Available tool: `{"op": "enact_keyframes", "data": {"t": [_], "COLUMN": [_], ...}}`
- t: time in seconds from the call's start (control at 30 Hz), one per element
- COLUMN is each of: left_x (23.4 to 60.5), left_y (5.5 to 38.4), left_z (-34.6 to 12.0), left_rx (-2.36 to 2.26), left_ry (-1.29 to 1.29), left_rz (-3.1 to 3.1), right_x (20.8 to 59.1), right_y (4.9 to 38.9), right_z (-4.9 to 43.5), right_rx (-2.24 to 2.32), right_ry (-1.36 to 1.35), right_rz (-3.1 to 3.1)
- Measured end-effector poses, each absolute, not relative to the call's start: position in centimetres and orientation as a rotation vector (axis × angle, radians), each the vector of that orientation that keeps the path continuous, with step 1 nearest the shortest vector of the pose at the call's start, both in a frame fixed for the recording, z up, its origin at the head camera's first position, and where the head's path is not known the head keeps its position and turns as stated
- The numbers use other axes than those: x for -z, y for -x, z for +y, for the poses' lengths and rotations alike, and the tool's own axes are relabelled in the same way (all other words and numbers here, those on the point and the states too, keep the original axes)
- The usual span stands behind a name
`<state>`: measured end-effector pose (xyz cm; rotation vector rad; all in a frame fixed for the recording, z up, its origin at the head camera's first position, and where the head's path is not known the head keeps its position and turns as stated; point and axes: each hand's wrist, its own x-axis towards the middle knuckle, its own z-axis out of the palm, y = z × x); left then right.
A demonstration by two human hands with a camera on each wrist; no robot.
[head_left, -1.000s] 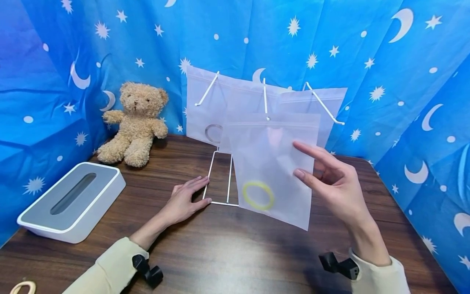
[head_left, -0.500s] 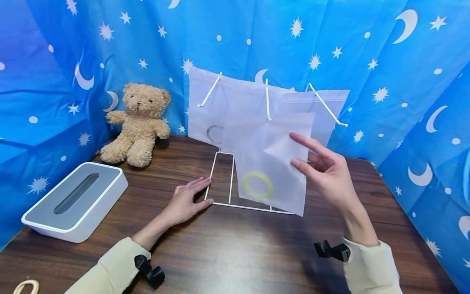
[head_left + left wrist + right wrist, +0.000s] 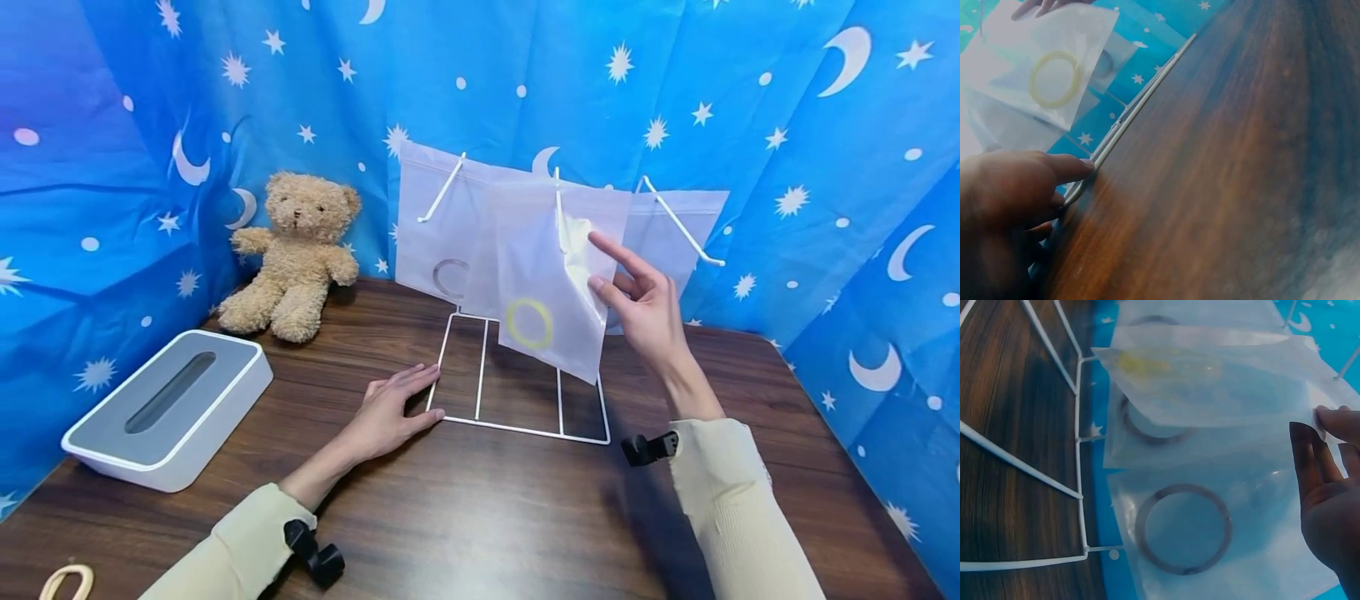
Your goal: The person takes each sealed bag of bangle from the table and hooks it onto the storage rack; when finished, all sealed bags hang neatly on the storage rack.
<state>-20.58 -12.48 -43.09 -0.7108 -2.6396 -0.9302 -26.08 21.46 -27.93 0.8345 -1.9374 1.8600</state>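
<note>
My right hand (image 3: 647,312) pinches a translucent zip bag (image 3: 1210,387) by its side, between thumb and fingers. A yellow ring (image 3: 529,323) shows in the bag's lower part. The bag hangs tilted at the middle prong (image 3: 559,218) of a white wire display rack (image 3: 517,429), and the prong overlaps its upper part in the head view. Behind it, similar bags (image 3: 427,200) hang on the rack; dark rings (image 3: 1184,529) show inside them in the right wrist view. My left hand (image 3: 390,410) rests with extended fingers at the left side of the rack's base, thumb at the front corner.
A tan teddy bear (image 3: 296,258) sits at the back left. In front of it lies a white tissue box (image 3: 168,408) with a grey top. A beige loop (image 3: 67,579) shows at the lower left edge. Blue star-patterned cloth (image 3: 787,167) encloses the wooden table (image 3: 480,517).
My right hand has moved the bag with the yellow ring up and away from me, to the middle prong. More of the rack's base shows now. The left hand stays at the rack.
</note>
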Motion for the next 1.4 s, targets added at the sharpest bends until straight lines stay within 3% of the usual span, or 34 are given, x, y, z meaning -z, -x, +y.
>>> {"op": "enact_keyframes", "data": {"t": [0.4,0.67,0.93,1.4], "left_x": [43.2,43.0,43.4,43.0], "left_y": [20.8,21.2,21.0,21.5], "left_z": [-11.2,-11.3,-12.0,-12.0], "left_rx": [0.953,0.952,0.946,0.933], "left_ry": [0.755,0.755,0.736,0.722], "left_rz": [-2.626,-2.624,-2.632,-2.632], "right_x": [29.3,32.5,36.7,38.3], "right_y": [26.3,21.8,18.5,14.3], "right_z": [23.2,24.9,26.7,29.2], "right_rx": [-1.623,-0.973,-0.912,-0.904], "right_ry": [-0.798,-0.445,-0.361,-0.309], "right_rz": [-2.077,-2.348,-2.596,-2.566]}}
